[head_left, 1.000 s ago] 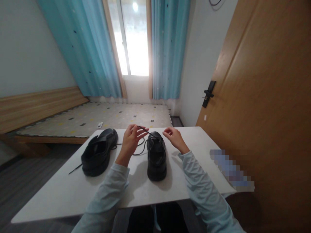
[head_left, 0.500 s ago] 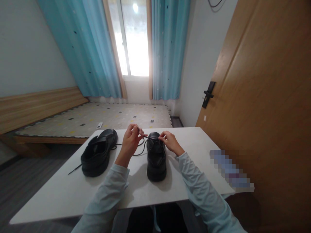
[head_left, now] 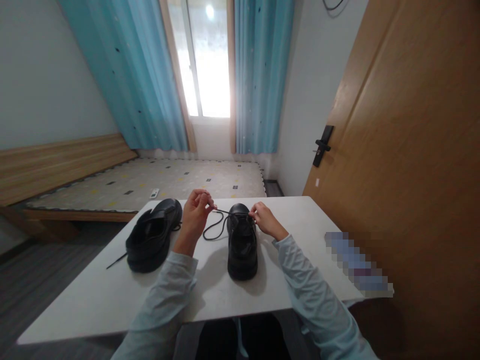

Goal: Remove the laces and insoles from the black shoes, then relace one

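Note:
A black shoe (head_left: 242, 252) stands upright on the white table (head_left: 221, 295), its toe pointing away from me. My left hand (head_left: 197, 207), left of the toe, pinches a black shoelace (head_left: 224, 212) that stretches across to the shoe's front. On the other side, my right hand (head_left: 262, 219) is closed at the shoe's right edge with its fingertips on the lace near the eyelets. A loose loop of lace curls on the table between my left hand and the shoe. The second black shoe (head_left: 150, 242) lies further left, one lace end sticking out beside its heel.
Behind the table is a bed (head_left: 187, 177) with a patterned mattress and a small white remote (head_left: 154, 193). A wooden door (head_left: 405, 150) stands close on the right. A blurred bluish item (head_left: 356, 260) rests at the table's right edge.
My left hand has moved left, away from the shoe, drawing out a longer stretch of lace. My right hand has shifted slightly right.

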A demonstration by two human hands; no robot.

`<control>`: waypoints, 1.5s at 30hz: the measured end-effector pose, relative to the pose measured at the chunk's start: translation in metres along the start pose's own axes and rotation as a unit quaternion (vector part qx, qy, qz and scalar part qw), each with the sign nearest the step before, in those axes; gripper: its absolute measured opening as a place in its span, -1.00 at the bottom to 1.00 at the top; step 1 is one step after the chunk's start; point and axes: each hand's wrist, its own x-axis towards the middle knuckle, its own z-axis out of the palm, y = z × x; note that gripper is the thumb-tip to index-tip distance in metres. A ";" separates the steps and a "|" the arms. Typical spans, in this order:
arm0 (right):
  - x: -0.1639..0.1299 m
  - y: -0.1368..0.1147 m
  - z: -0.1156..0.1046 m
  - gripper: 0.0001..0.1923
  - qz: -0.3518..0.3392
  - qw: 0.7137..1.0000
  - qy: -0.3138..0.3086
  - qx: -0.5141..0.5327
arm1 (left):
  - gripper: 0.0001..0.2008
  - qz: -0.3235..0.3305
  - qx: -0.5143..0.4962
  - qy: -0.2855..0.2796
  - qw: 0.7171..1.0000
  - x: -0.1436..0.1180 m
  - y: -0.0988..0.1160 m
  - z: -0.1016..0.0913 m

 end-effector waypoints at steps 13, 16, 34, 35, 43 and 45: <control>-0.011 -0.036 -0.010 -0.97 -0.092 0.995 0.022 0.043 | -0.82 -0.021 0.295 -0.182 0.938 0.003 -0.002 -0.016; -0.012 -0.038 -0.006 -0.94 -0.116 0.993 0.001 0.022 | -0.80 -0.010 0.311 -0.218 0.925 0.002 -0.005 -0.019; -0.012 -0.036 0.016 -0.89 -0.109 0.991 -0.001 -0.081 | -0.91 0.006 0.474 -0.266 0.839 -0.002 -0.006 -0.019; -0.012 -0.036 0.016 -0.89 -0.109 0.990 -0.002 -0.084 | -0.91 0.010 0.479 -0.265 0.837 -0.002 -0.007 -0.019; -0.011 -0.037 0.019 -0.88 -0.101 0.991 -0.001 -0.091 | -0.90 0.024 0.473 -0.271 0.838 -0.003 -0.015 -0.019; -0.010 -0.036 0.020 -0.88 -0.097 0.991 0.001 -0.088 | -0.90 0.026 0.467 -0.270 0.842 -0.003 -0.015 -0.019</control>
